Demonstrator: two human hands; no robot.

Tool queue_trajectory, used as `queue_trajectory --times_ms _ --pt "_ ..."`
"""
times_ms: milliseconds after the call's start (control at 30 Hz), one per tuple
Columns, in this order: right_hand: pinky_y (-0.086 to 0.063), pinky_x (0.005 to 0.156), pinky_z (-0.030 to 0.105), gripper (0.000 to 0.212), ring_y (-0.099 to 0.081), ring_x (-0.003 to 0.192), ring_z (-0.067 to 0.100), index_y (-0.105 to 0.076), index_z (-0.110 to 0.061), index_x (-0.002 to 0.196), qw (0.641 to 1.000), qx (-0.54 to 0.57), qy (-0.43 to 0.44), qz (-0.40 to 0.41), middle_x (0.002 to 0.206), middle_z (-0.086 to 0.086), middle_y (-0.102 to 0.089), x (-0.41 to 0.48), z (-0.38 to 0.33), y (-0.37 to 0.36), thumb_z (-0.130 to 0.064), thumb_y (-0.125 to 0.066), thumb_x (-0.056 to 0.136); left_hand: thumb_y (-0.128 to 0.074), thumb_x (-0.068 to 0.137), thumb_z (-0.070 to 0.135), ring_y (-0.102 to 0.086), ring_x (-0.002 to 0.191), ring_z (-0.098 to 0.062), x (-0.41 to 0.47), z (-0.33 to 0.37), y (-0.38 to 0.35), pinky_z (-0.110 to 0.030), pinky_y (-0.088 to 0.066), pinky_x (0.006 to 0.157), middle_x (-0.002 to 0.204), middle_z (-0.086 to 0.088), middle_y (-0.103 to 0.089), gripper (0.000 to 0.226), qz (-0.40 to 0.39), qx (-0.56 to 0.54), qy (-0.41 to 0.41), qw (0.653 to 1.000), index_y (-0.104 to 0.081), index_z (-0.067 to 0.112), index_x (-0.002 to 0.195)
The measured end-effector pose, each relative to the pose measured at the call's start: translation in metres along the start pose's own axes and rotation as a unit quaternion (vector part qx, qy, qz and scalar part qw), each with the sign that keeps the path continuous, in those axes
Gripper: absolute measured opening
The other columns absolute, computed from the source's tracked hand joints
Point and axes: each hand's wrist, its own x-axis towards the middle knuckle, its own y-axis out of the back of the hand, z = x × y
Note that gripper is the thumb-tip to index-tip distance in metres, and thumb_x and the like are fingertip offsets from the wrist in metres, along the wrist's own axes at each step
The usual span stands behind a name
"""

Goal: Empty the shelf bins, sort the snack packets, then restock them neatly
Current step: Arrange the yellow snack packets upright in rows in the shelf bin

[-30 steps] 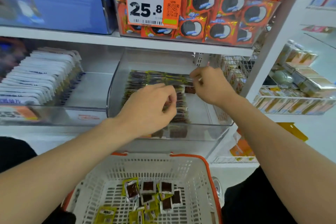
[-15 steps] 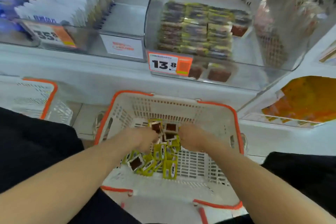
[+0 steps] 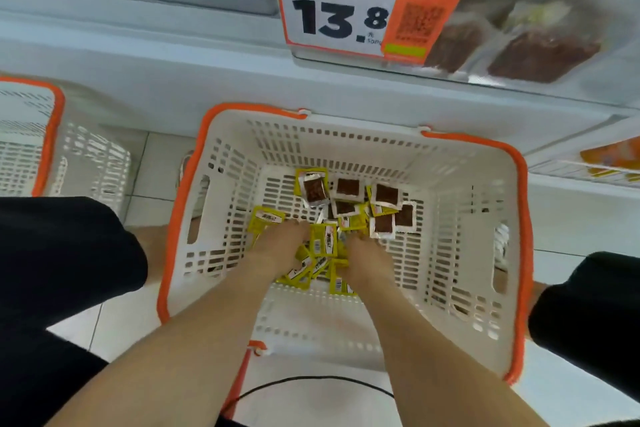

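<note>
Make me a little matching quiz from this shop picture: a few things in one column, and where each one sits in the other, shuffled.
Things
1. price tag
2. snack packets
3. second basket
4. black cable

Places
A. on the floor tiles, near the bottom edge of the view
B. up at the front of the shelf, upper middle of the view
C. at the far left edge of the view
D. in the bottom of the middle basket

Pairs: 1-B, 2-D, 3-C, 4-A
</note>
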Motion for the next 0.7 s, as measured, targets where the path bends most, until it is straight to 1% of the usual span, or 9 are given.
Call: queue_trajectory --times_ms 100,167,267,367,433,500,533,600,700 --pt "-0.055 0.082 0.04 0.042 -0.065 0.109 0.032 -0.055 -0.023 0.134 0.999 0.02 0.023 -0.025 0.118 0.008 -0.065 0.005 0.007 -0.007 -0.021 -0.07 0.095 -0.09 0.076 0.028 -0.066 0.09 -0.023 0.007 -0.006 -0.01 -0.035 -0.05 0.068 0.1 0.002 -0.067 0.041 -0.001 -0.044 0.04 0.998 -0.057 0.031 0.099" --pt "-0.055 0.089 0.036 0.027 -0.067 0.109 0.029 -0.068 -0.021 0.121 0.994 0.079 0.033 -0.064 0.119 0.005 -0.068 0.008 0.017 -0.003 -0.021 -0.072 0.095 -0.09 0.078 0.024 -0.068 0.077 -0.021 0.011 -0.006 -0.011 -0.031 -0.049 0.063 0.086 -0.001 -0.068 0.035 0.017 -0.145 0.059 0.987 -0.058 0.03 0.09" --pt "-0.044 0.087 0.025 0.018 -0.064 0.115 0.023 -0.075 -0.014 0.114 0.974 0.213 0.046 -0.059 0.121 0.002 -0.069 0.013 0.028 0.015 -0.017 -0.071 0.097 -0.085 0.086 0.016 -0.061 0.072 -0.017 0.015 -0.003 -0.007 -0.029 -0.044 0.064 0.078 -0.002 -0.064 0.023 0.065 -0.264 0.066 0.96 -0.068 0.024 0.099" --pt "-0.044 0.079 0.021 0.013 -0.065 0.087 0.006 -0.078 -0.016 0.106 0.947 0.315 0.058 -0.024 0.096 -0.006 -0.071 0.016 0.026 0.036 -0.013 -0.07 0.097 -0.08 0.091 0.022 -0.062 0.074 -0.019 0.014 0.009 0.0 -0.028 -0.05 0.067 0.084 -0.002 -0.066 0.019 0.046 -0.334 0.063 0.939 -0.076 0.014 0.108" --pt "-0.047 0.068 0.019 0.014 -0.061 0.068 -0.005 -0.077 -0.024 0.091 0.939 0.335 0.072 0.017 0.079 -0.015 -0.068 0.015 0.019 0.042 -0.01 -0.073 0.093 -0.073 0.097 0.021 -0.068 0.078 -0.024 0.011 0.015 0.009 -0.036 -0.057 0.072 0.09 -0.014 -0.072 0.022 -0.009 -0.475 0.071 0.877 -0.076 0.004 0.11" --pt "-0.056 0.067 0.026 0.016 -0.066 0.07 0.0 -0.075 -0.026 0.086 0.929 0.361 0.063 0.056 0.078 -0.013 -0.07 0.013 0.008 0.041 -0.011 -0.078 0.087 -0.071 0.098 0.018 -0.072 0.088 -0.027 0.005 0.018 0.016 -0.039 -0.058 0.081 0.099 -0.019 -0.075 0.023 -0.067 -0.578 0.069 0.81 -0.075 -0.001 0.11" --pt "-0.058 0.071 0.03 0.013 -0.068 0.075 0.005 -0.074 -0.025 0.088 0.921 0.379 0.055 0.072 0.082 -0.011 -0.072 0.013 0.004 0.04 -0.015 -0.082 0.085 -0.076 0.094 0.017 -0.072 0.091 -0.026 0.003 0.016 0.018 -0.04 -0.058 0.083 0.102 -0.018 -0.076 0.022 -0.07 -0.573 0.064 0.814 -0.074 0.002 0.11" --pt "-0.057 0.075 0.027 0.021 -0.068 0.086 0.009 -0.073 -0.023 0.098 0.914 0.393 0.034 0.097 0.089 -0.007 -0.072 0.015 -0.003 0.035 -0.025 -0.087 0.082 -0.082 0.086 0.012 -0.072 0.096 -0.027 0.002 0.008 0.016 -0.044 -0.057 0.087 0.105 -0.016 -0.076 0.024 -0.047 -0.522 0.071 0.849 -0.072 0.008 0.107" --pt "-0.057 0.084 0.039 0.025 -0.065 0.106 0.023 -0.068 -0.024 0.123 0.954 0.272 0.024 0.125 0.117 -0.001 -0.065 0.022 -0.011 0.026 -0.018 -0.067 0.099 -0.072 0.089 0.014 -0.07 0.097 -0.03 0.004 -0.007 0.01 -0.042 -0.056 0.086 0.107 -0.016 -0.073 0.024 0.019 -0.488 0.136 0.862 -0.065 0.01 0.112"
